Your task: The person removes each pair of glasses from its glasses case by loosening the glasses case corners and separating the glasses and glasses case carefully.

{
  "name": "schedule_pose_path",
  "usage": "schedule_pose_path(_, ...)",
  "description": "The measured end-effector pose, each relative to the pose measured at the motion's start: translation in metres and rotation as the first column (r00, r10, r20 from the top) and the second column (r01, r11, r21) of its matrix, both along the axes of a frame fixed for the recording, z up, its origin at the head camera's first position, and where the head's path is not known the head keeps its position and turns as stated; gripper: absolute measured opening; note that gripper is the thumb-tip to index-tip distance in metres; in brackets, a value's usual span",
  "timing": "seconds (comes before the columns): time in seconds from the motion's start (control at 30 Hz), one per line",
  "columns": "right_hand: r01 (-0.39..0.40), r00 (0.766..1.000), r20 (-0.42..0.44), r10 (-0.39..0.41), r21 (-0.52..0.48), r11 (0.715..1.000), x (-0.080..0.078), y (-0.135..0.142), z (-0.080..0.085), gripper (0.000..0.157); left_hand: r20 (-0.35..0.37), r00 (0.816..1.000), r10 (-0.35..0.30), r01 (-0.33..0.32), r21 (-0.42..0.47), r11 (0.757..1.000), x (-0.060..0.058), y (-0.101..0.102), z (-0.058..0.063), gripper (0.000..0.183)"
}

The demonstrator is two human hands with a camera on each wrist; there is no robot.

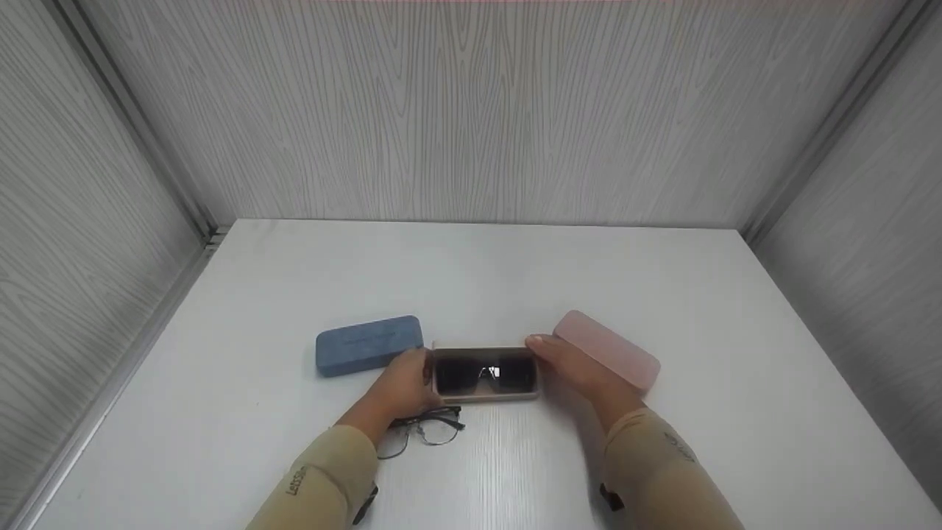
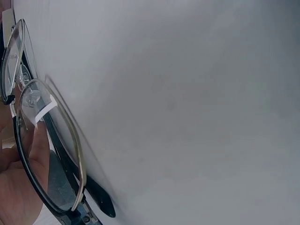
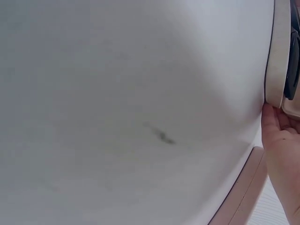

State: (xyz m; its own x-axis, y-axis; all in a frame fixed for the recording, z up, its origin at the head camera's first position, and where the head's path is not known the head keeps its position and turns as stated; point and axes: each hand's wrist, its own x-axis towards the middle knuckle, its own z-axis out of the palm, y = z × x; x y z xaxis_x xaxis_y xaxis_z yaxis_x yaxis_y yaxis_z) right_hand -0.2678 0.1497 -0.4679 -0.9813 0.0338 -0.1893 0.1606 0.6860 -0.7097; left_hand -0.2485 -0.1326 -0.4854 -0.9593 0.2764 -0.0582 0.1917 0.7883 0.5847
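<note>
Between my two hands, a pale-rimmed glasses case [image 1: 486,399] lies open at the middle front of the table. Dark sunglasses [image 1: 452,377] rest inside it, lenses facing up. My left hand [image 1: 405,383] grips the left end of this case. At its right end, my right hand [image 1: 581,372] holds the corner; the right wrist view shows fingertips [image 3: 269,112] against the case wall [image 3: 279,56]. Thin-framed eyeglasses [image 1: 441,410] lie just below my left hand, partly hidden by it; their clear lenses and dark temple [image 2: 101,199] appear close up in the left wrist view.
A closed blue glasses case [image 1: 368,346] lies beside my left hand. A pink glasses case [image 1: 607,347] lies slanted behind my right hand and forearm. The white table [image 1: 478,280] is bounded by wood-grain panels [image 1: 471,110] at the back and sides.
</note>
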Motion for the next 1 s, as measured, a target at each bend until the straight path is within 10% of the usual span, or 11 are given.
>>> schedule_pose_path(0.1, 0.058, 0.998, -0.042, -0.053, 0.134, 0.989, -0.002, 0.001, 0.003, 0.069, 0.003, 1.0, 0.002, -0.002, 0.01, 1.0, 0.0, 0.002, 0.0, 0.064)
schedule_pose_path(0.4, -0.211, 0.973, 0.045, 0.225, -0.202, 0.956, -0.007, -0.007, -0.006, 0.079, 0.02, 1.0, 0.01, -0.011, 0.023, 1.0, 0.001, 0.001, 0.001, 0.064)
schedule_pose_path(1.0, -0.162, 0.972, -0.196, 0.133, -0.142, 0.977, -0.008, -0.012, 0.005, 0.044, 0.054, 0.998, 0.035, -0.036, 0.034, 0.999, -0.001, 0.001, 0.003, 0.061)
